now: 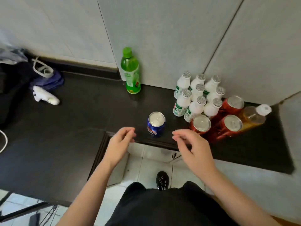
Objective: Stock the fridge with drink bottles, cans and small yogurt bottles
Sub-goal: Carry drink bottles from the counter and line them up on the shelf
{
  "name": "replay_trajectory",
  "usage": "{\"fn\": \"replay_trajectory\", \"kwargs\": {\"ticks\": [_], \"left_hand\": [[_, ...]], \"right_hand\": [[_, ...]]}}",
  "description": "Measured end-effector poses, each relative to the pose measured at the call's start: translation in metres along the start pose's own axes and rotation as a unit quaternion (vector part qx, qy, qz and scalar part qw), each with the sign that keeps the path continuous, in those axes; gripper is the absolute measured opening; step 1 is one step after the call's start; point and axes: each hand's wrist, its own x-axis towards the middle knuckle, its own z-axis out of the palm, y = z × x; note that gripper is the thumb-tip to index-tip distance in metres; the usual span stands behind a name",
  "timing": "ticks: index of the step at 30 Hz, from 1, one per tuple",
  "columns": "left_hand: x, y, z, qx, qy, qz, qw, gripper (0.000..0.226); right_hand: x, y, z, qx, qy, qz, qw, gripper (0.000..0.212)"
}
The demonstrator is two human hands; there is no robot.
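The left hand (121, 141) and right hand (192, 147) hovered over the black counter's (81, 119) near edge, loosely curled and holding nothing. They flanked the blue Pepsi can (156, 124) without touching it. Beyond, red cans (201, 124) and small yogurt bottles (195, 98) stood packed together, and a green bottle (131, 72) stood apart by the wall. A careless reach into that cluster could topple the yogurt bottles.

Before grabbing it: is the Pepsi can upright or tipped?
Upright: the Pepsi can stands on the dark counter, silver top facing up.
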Motion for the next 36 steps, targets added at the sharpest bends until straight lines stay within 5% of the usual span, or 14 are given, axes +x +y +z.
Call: {"fn": "replay_trajectory", "kwargs": {"ticks": [9, 16, 20, 28, 36], "left_hand": [[0.087, 0.086, -0.008, -0.002, 0.173, 0.15, 0.973, 0.017], [0.161, 0.106, 0.018, 0.046, 0.214, 0.177, 0.959, 0.076], [0.191, 0.098, 0.024, 0.017, 0.211, 0.164, 0.963, 0.091], [0.212, 0.091, 0.029, 0.002, 0.222, 0.2, 0.954, 0.08], [0.183, 0.087, 0.036, 0.046, 0.173, 0.27, 0.946, 0.07]], "right_hand": [[0.089, -0.01, -0.041, -0.047, 0.115, -0.054, 0.991, 0.018], [0.1, 0.009, -0.08, -0.126, 0.216, 0.04, 0.967, 0.02], [0.096, 0.03, -0.096, -0.197, 0.255, 0.101, 0.941, 0.023], [0.075, 0.069, -0.112, -0.276, 0.362, 0.247, 0.856, 0.044], [0.059, 0.102, -0.11, -0.148, 0.367, 0.286, 0.873, 0.047]]}}
